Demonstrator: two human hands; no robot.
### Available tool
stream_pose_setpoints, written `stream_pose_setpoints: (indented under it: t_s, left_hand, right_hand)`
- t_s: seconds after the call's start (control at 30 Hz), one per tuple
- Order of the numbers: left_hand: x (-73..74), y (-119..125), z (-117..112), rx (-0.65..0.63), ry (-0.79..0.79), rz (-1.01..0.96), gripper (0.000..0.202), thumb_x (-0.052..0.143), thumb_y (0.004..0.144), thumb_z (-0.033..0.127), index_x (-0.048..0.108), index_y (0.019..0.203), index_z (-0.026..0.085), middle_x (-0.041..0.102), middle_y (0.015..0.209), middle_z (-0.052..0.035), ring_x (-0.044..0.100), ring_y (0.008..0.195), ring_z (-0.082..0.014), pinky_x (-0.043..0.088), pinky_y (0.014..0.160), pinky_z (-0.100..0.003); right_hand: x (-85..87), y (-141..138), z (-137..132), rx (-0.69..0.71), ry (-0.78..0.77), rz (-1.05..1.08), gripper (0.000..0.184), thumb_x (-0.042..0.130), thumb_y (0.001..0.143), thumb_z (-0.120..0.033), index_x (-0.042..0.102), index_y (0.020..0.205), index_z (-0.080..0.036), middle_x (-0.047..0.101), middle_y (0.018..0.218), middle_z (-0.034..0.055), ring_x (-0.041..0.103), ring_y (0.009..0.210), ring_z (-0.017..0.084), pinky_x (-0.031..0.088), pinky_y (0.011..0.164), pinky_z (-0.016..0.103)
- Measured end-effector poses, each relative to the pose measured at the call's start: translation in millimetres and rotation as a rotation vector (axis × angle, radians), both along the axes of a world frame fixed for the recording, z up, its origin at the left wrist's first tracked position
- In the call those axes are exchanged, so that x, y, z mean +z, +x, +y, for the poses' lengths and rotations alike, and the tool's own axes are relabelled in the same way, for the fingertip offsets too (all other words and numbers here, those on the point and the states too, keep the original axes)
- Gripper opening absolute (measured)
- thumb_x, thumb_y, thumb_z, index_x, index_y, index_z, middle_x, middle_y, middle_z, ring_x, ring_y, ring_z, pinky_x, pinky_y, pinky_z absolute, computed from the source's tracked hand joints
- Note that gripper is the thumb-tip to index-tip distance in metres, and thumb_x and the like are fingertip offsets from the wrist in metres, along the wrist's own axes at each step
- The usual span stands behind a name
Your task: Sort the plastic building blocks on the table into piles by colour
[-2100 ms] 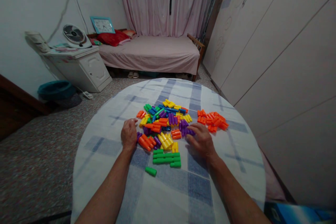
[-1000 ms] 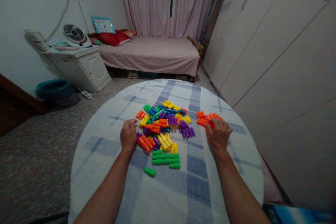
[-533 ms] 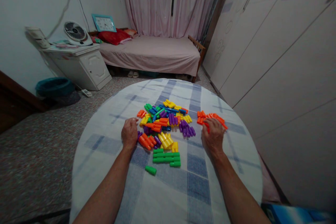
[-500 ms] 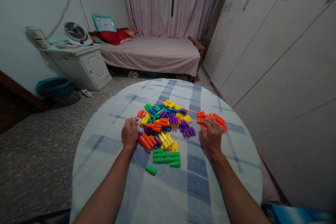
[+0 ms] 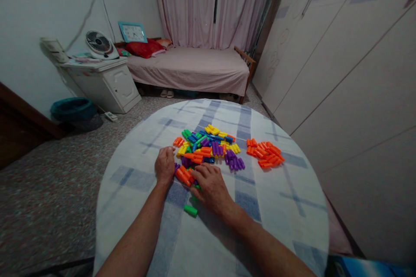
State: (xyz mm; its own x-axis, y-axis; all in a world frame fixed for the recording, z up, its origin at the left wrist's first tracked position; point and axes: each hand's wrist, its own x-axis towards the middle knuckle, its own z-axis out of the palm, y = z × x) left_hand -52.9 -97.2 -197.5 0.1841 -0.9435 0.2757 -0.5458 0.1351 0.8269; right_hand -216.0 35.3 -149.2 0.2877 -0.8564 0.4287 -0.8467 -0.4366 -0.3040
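A heap of joined, bullet-shaped plastic building pieces (image 5: 196, 158) in several colours lies mid-table. My right hand (image 5: 212, 188) reaches over its near side, palm down, thumb apart from the stretched fingers. The fingertips meet the edge of an orange cluster (image 5: 184, 176); whether they grip it I cannot tell. The hand covers most of the green and yellow pieces beneath. Curled beside the heap's left edge, my left hand (image 5: 165, 166) rests on the cloth with no piece showing in it. A single green piece (image 5: 190, 210) lies nearest me. Orange pieces (image 5: 265, 153) form a separate pile at right.
A checked cloth covers the round table (image 5: 130, 207). Beyond it stand a bed (image 5: 195, 65), a white cabinet (image 5: 113, 86) with a fan (image 5: 99, 44), and a bin (image 5: 74, 110). A tall wardrobe (image 5: 351, 73) runs along the right.
My right hand has left the orange pile at right and moved left over the heap's near side. My left hand keeps its place by the heap. The view has shifted slightly.
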Motion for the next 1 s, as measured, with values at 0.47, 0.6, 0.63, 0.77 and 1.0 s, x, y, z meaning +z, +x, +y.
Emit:
stream_pose_setpoints:
  t_s: [0.47,0.6,0.63,0.77,1.0]
  left_hand:
    - [3.6,-2,0,0.013,0.005,-0.004,0.042,0.030,0.092,0.042,0.066,0.092,0.020,0.065,0.102,-0.0072,0.061,0.095,-0.0199,0.046,0.085,-0.031]
    - [3.1,-2,1,0.011,0.005,-0.006,0.042,0.029,0.092,0.042,0.066,0.093,0.020,0.065,0.103,-0.0072,0.060,0.096,-0.0203,0.045,0.086,-0.032]
    - [2.5,-2,0,0.010,0.006,-0.006,0.042,0.030,0.092,0.043,0.066,0.093,0.020,0.065,0.103,-0.0072,0.060,0.096,-0.0204,0.045,0.087,-0.032]
    - [0.1,-1,-1,-0.001,0.008,0.008,0.041,0.031,0.092,0.043,0.065,0.093,0.020,0.065,0.103,-0.0069,0.061,0.095,-0.0196,0.046,0.086,-0.032]
    - [15.6,-3,17,-0.065,-0.425,0.091,0.038,0.033,0.095,0.039,0.063,0.101,0.016,0.062,0.107,-0.0089,0.057,0.105,-0.0182,0.044,0.097,-0.034]
  right_hand:
    - [-10.2,5,-11,-0.060,-0.051,-0.040,0.024,0.061,0.087,-0.024,0.060,0.111,-0.021,0.064,0.103,0.0049,0.051,0.105,0.022,0.034,0.094,0.040]
    - [-11.1,13,-8,-0.007,-0.004,-0.009,0.043,0.069,0.080,-0.036,0.055,0.119,-0.021,0.061,0.116,0.0072,0.044,0.118,0.027,0.030,0.101,0.046]
    - [-13.2,16,-8,-0.022,-0.003,-0.002,0.038,0.067,0.082,-0.034,0.056,0.116,-0.021,0.062,0.114,0.0074,0.045,0.117,0.027,0.030,0.101,0.047]
    - [-20.1,20,-11,-0.068,-0.052,-0.066,0.022,0.059,0.086,-0.022,0.060,0.108,-0.022,0.065,0.101,0.0055,0.051,0.107,0.023,0.031,0.100,0.045]
    - [-11.9,-5,-10,-0.203,-0.116,-0.490,0.018,0.049,0.091,-0.024,0.064,0.099,-0.018,0.065,0.095,0.0052,0.058,0.093,0.018,0.044,0.084,0.032]
